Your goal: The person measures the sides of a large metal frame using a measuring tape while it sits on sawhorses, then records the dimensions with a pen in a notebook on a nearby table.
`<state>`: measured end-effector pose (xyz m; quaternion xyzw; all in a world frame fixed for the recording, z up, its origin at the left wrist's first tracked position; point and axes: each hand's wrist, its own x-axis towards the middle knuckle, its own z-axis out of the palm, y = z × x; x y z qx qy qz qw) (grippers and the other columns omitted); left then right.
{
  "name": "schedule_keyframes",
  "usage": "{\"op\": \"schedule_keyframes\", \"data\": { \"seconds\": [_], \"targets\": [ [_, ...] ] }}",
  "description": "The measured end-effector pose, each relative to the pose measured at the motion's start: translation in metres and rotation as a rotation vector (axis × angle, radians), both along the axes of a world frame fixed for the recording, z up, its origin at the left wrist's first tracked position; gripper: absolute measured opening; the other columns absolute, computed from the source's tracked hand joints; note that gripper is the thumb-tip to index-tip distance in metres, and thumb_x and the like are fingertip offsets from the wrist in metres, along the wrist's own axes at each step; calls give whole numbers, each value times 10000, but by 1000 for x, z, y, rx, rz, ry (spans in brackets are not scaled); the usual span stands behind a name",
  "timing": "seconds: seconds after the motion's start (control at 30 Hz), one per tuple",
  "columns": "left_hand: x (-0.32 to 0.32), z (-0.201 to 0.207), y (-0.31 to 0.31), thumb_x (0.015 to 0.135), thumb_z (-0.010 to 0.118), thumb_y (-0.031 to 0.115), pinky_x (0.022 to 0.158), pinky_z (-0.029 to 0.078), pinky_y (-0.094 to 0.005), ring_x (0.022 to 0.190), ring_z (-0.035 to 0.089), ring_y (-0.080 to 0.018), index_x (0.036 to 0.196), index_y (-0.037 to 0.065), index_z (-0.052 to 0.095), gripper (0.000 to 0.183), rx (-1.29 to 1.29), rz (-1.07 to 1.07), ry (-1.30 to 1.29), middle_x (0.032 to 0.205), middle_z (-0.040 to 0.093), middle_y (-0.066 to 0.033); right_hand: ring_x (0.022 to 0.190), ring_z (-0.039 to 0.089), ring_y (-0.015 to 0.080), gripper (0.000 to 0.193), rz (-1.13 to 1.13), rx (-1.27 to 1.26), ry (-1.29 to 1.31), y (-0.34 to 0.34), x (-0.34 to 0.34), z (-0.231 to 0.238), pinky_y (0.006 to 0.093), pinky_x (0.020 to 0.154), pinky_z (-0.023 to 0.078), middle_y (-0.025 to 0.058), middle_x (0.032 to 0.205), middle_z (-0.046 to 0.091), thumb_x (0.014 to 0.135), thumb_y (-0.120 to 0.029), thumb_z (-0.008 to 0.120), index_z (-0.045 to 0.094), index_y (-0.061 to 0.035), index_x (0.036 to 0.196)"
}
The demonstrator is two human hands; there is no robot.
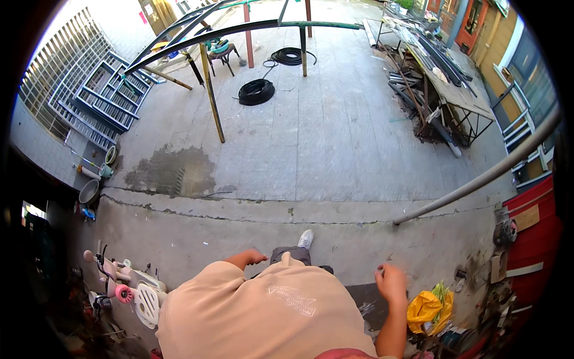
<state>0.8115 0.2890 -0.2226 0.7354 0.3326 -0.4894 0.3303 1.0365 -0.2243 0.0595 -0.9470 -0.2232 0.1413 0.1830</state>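
Observation:
My left hand (255,257) hangs in front of my body at the left, fingers loosely curled in, with nothing seen in it. My right hand (391,281) is out to the right above the concrete, its fingers bent in and slightly blurred; it too shows nothing held. Neither hand touches an object. Below my right forearm, a yellow plastic bag (424,310) lies on the ground. A white shoe (306,239) of mine steps forward between the hands.
A dark metal frame (206,37) stands on posts ahead. Black coils (256,92) lie beneath it. A grey pole (478,179) slants across the right. A cluttered workbench (460,96) stands far right, a pink-and-white scooter (146,299) near left. Window-like frames (110,96) lean at the left wall.

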Motion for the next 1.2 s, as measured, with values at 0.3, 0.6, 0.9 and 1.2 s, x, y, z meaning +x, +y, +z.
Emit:
{"op": "schedule_keyframes", "data": {
  "seconds": [0.3,0.6,0.9,1.2],
  "targets": [
    [212,25,32,911,569,794,936,546,-513,1091,708,-436,1144,-6,771,857,88,-83,-409,1174,739,-273,959,746,384,341,-377,-111,493,-93,-83,-201,468,854,585,198,1014,782,915,-377,731,800,-57,1012],
    [259,35,101,937,554,750,918,545,-532,1057,719,-450,1068,-18,784,812,158,153,-361,1101,754,-284,864,744,285,351,-574,30,618,-65,-33,-235,432,784,586,165,956,787,957,-348,707,794,-13,1015],
    [220,13,51,953,538,764,723,566,-464,777,694,-313,1016,-18,777,820,67,239,-3,929,757,-186,732,722,174,302,-726,159,710,-26,168,-207,361,616,556,125,840,758,989,-282,682,773,5,1017],
    [306,41,-9,960,628,680,639,515,-435,716,664,-243,1065,-13,760,713,72,652,-322,861,737,-145,670,727,218,300,-141,-9,458,-16,403,-309,366,628,579,139,812,770,972,-261,696,771,27,934]
  ]
}}
